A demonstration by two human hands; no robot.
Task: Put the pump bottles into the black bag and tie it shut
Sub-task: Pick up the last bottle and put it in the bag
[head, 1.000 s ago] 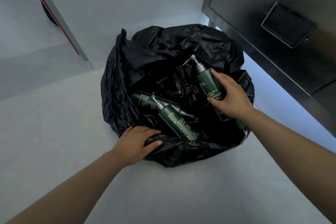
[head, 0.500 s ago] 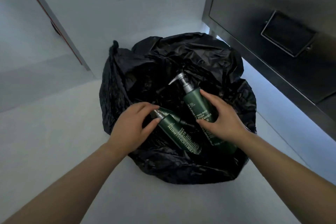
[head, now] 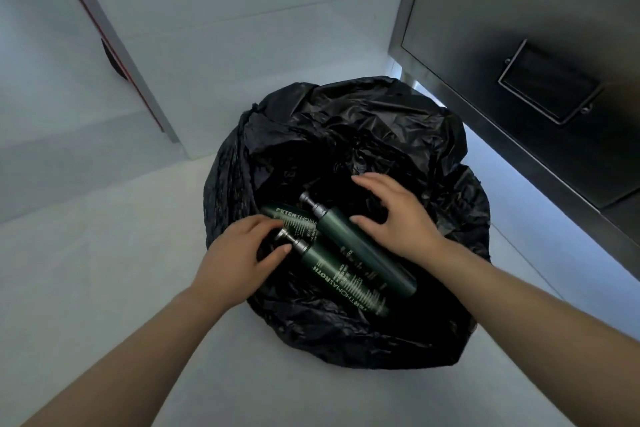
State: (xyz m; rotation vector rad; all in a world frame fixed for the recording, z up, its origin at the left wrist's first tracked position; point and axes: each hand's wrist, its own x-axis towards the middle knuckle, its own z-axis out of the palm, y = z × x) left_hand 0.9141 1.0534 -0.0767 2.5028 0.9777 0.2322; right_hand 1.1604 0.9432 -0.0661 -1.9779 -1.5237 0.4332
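A crumpled black bag (head: 346, 135) lies open on a pale floor. Three dark green pump bottles lie inside it. One plain-sided bottle (head: 367, 253) lies diagonally in the middle. A second bottle (head: 343, 279) with white lettering lies beside it, nearer to me. A third bottle (head: 294, 220) is partly hidden under both. My left hand (head: 239, 253) rests at the pump end of the lettered bottle, fingers touching its pump. My right hand (head: 398, 218) hovers spread just right of the plain bottle, holding nothing.
A steel cabinet (head: 519, 62) with a recessed handle stands at the right, close to the bag. A white panel with a red-edged metal strip (head: 114, 52) rises at the left. Pale floor (head: 104, 270) surrounds the bag.
My right hand has laid the bottle it held down next to the others and let go. My left hand moved from the bag's rim to the pump end of the lettered bottle.
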